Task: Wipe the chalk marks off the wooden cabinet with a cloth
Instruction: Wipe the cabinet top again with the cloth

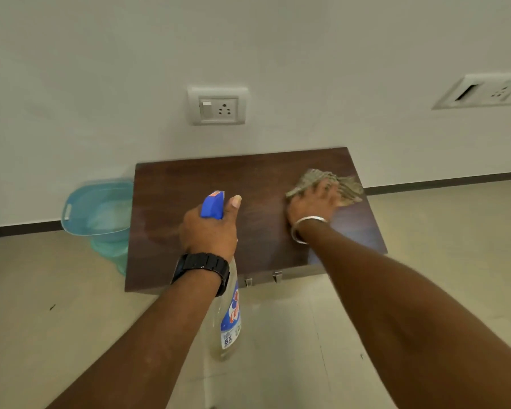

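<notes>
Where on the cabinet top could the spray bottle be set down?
The cabinet top is bare along the back edge by the wall and at the left end beside the blue basket. The right end is crowded: the right hand presses the cloth there.

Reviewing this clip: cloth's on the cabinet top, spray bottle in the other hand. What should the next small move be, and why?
Probably sweep the cloth under the right hand leftward: it sits at the cabinet top's right end, and a pale smear shows near the left hand.
</notes>
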`<state>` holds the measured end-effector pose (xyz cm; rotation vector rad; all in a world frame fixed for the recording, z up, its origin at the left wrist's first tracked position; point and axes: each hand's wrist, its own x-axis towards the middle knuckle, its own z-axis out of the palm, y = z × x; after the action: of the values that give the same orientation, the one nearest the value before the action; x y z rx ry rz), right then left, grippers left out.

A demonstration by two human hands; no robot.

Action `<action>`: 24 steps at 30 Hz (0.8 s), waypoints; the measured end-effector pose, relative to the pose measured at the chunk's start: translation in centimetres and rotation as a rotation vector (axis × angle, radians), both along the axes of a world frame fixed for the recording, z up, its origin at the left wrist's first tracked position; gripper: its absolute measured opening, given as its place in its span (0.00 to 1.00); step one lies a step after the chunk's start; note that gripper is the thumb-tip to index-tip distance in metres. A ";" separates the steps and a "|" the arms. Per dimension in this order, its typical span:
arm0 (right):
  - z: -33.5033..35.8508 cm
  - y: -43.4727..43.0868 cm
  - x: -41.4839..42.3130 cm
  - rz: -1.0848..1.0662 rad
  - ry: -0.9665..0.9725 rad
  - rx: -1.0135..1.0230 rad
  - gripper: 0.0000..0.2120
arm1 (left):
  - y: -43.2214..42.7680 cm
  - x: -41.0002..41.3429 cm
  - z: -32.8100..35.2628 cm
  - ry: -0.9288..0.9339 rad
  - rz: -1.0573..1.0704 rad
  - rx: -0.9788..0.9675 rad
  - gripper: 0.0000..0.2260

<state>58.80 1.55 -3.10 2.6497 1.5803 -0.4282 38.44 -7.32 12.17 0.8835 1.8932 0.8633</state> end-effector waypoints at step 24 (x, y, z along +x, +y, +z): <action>-0.5 -9.8 7.7 -0.098 -0.020 0.067 0.30 | -1.7 3.6 1.8 0.101 -0.038 -0.013 0.22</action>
<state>66.53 -8.22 -3.60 2.7816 1.4898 -0.3564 42.00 -9.04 13.99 0.9674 1.9601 0.7960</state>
